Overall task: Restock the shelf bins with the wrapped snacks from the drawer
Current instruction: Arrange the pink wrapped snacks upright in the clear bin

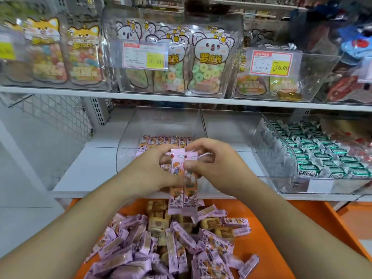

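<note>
My left hand (155, 174) and my right hand (209, 160) together grip a small bundle of pink wrapped snack bars (182, 190), held upright in front of a clear shelf bin (161, 125). That bin holds a row of the same pink bars (163, 140) standing along its back. Below, the orange drawer (267, 224) is heaped with several loose pink bars (161, 250) and some tan-wrapped snacks (159, 216).
A clear bin (231, 127) stands to the right of the first bin, then a bin of green-wrapped sweets (326, 156). The upper shelf (161, 95) carries bins of bagged gummy rings with price tags. White mesh backing and a bare shelf area lie to the left.
</note>
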Action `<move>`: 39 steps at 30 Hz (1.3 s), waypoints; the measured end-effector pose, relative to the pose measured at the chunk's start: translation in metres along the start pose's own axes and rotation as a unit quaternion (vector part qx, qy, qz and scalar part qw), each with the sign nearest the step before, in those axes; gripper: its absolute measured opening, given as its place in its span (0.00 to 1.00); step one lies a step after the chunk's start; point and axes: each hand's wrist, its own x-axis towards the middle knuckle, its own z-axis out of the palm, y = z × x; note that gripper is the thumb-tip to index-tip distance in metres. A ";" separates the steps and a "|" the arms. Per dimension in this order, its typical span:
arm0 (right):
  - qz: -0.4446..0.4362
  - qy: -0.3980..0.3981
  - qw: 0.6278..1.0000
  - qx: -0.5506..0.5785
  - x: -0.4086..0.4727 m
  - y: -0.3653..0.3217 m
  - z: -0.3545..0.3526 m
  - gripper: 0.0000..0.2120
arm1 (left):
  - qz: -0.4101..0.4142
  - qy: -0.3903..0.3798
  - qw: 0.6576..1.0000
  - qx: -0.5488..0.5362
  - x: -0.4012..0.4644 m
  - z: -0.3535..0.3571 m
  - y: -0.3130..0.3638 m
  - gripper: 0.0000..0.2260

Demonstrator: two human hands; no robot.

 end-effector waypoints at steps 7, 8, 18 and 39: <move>-0.027 0.076 0.993 -0.086 0.026 0.026 -0.022 0.20 | 0.058 0.043 0.997 0.015 0.072 -0.022 0.002 0.30; -0.030 0.066 0.989 -0.130 0.027 0.029 -0.022 0.21 | 0.055 0.048 0.997 0.015 0.084 -0.022 -0.001 0.29; -0.063 0.044 0.980 -0.185 0.035 0.059 -0.016 0.21 | 0.005 -0.018 0.991 0.130 0.141 0.008 -0.050 0.29; -0.060 0.029 0.973 -0.221 0.031 0.058 -0.016 0.24 | 0.038 -0.098 0.885 0.454 0.136 -0.019 -0.067 0.34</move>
